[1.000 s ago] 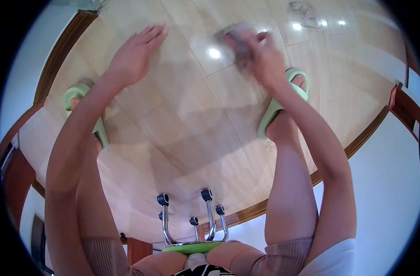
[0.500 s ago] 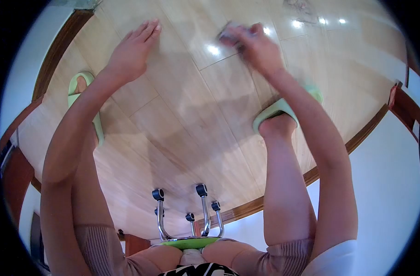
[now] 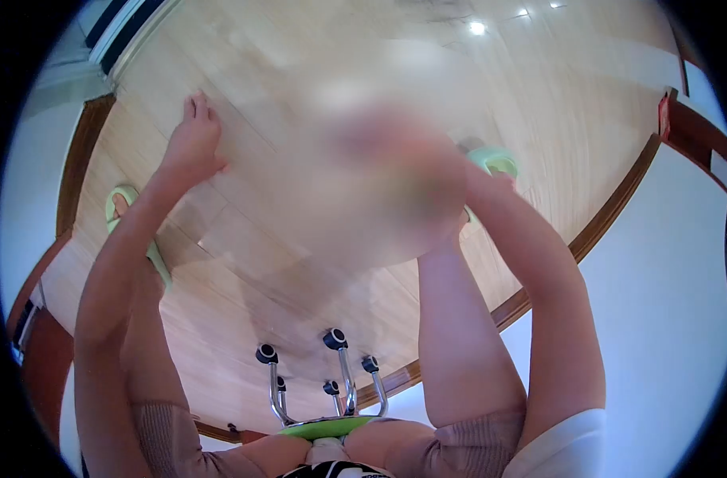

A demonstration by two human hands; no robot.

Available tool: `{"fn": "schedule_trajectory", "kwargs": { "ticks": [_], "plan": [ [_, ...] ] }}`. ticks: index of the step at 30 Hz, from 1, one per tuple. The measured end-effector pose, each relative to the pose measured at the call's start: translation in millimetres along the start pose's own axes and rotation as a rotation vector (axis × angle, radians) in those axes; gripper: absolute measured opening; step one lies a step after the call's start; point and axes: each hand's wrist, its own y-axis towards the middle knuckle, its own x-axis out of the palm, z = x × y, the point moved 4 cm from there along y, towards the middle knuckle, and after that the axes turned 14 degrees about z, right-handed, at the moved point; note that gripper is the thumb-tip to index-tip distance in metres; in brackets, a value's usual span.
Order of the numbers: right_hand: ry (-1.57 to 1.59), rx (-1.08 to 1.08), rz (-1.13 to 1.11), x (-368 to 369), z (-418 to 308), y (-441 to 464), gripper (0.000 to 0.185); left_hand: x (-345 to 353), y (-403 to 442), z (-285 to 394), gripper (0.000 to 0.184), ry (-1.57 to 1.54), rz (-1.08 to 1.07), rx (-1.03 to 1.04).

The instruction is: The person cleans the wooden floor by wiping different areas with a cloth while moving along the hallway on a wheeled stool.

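My left hand is over the wooden floor at the upper left, with its fingers stretched out and nothing in it. My right hand reaches to the upper middle, where a large blurred patch smears it. Its fingers, and whatever they may hold, cannot be made out. Beyond the right forearm, a green slipper is partly visible on one foot. The other green slipper is left of my left forearm.
Below the middle is a stool with a green seat, chrome legs and black casters. White walls with brown skirting curve round the floor. A reddish-brown wooden piece stands at the right.
The view has shifted. My left hand appears farther left and lower, and the right foot has shifted. The grey cloth-like thing earlier in my right hand is now lost in blur.
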Motion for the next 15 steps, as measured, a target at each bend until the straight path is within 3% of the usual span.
{"fn": "schedule_trajectory", "kwargs": {
  "ticks": [2, 3, 6, 7, 8, 9, 11, 14, 15],
  "plan": [
    [-0.161, 0.07, 0.261, -37, 26, 24, 0.037, 6, 0, 2, 0.102, 0.07, 0.077, 0.009],
    [-0.157, 0.215, 0.329, -52, 31, 31, 0.036, 4, -1, 4, 0.101, 0.078, 0.048, -0.004],
    [-0.147, 0.229, 0.466, -76, -2, 30, 0.034, -3, -13, 6, 0.099, 0.096, 0.014, -0.053],
    [0.114, 0.209, 0.274, -63, -8, 32, 0.035, -1, 1, 6, 0.098, 0.095, 0.008, -0.053],
    [0.271, -0.002, 0.313, -35, -27, 26, 0.035, -2, -3, 5, 0.097, 0.096, 0.017, -0.064],
    [0.306, -0.082, 0.066, -33, -65, 17, 0.031, -4, -6, 4, 0.097, 0.085, 0.027, -0.059],
    [0.34, -0.386, -0.042, 36, -97, -9, 0.037, -2, -10, 1, 0.097, 0.05, 0.046, -0.045],
    [0.471, 0.337, -0.244, 25, -73, 12, 0.04, 2, -6, 1, 0.098, 0.167, 0.037, 0.016],
    [0.385, 0.192, -0.099, 19, -54, 25, 0.04, 3, -5, -2, 0.1, 0.124, 0.025, -0.002]
  ]
}}
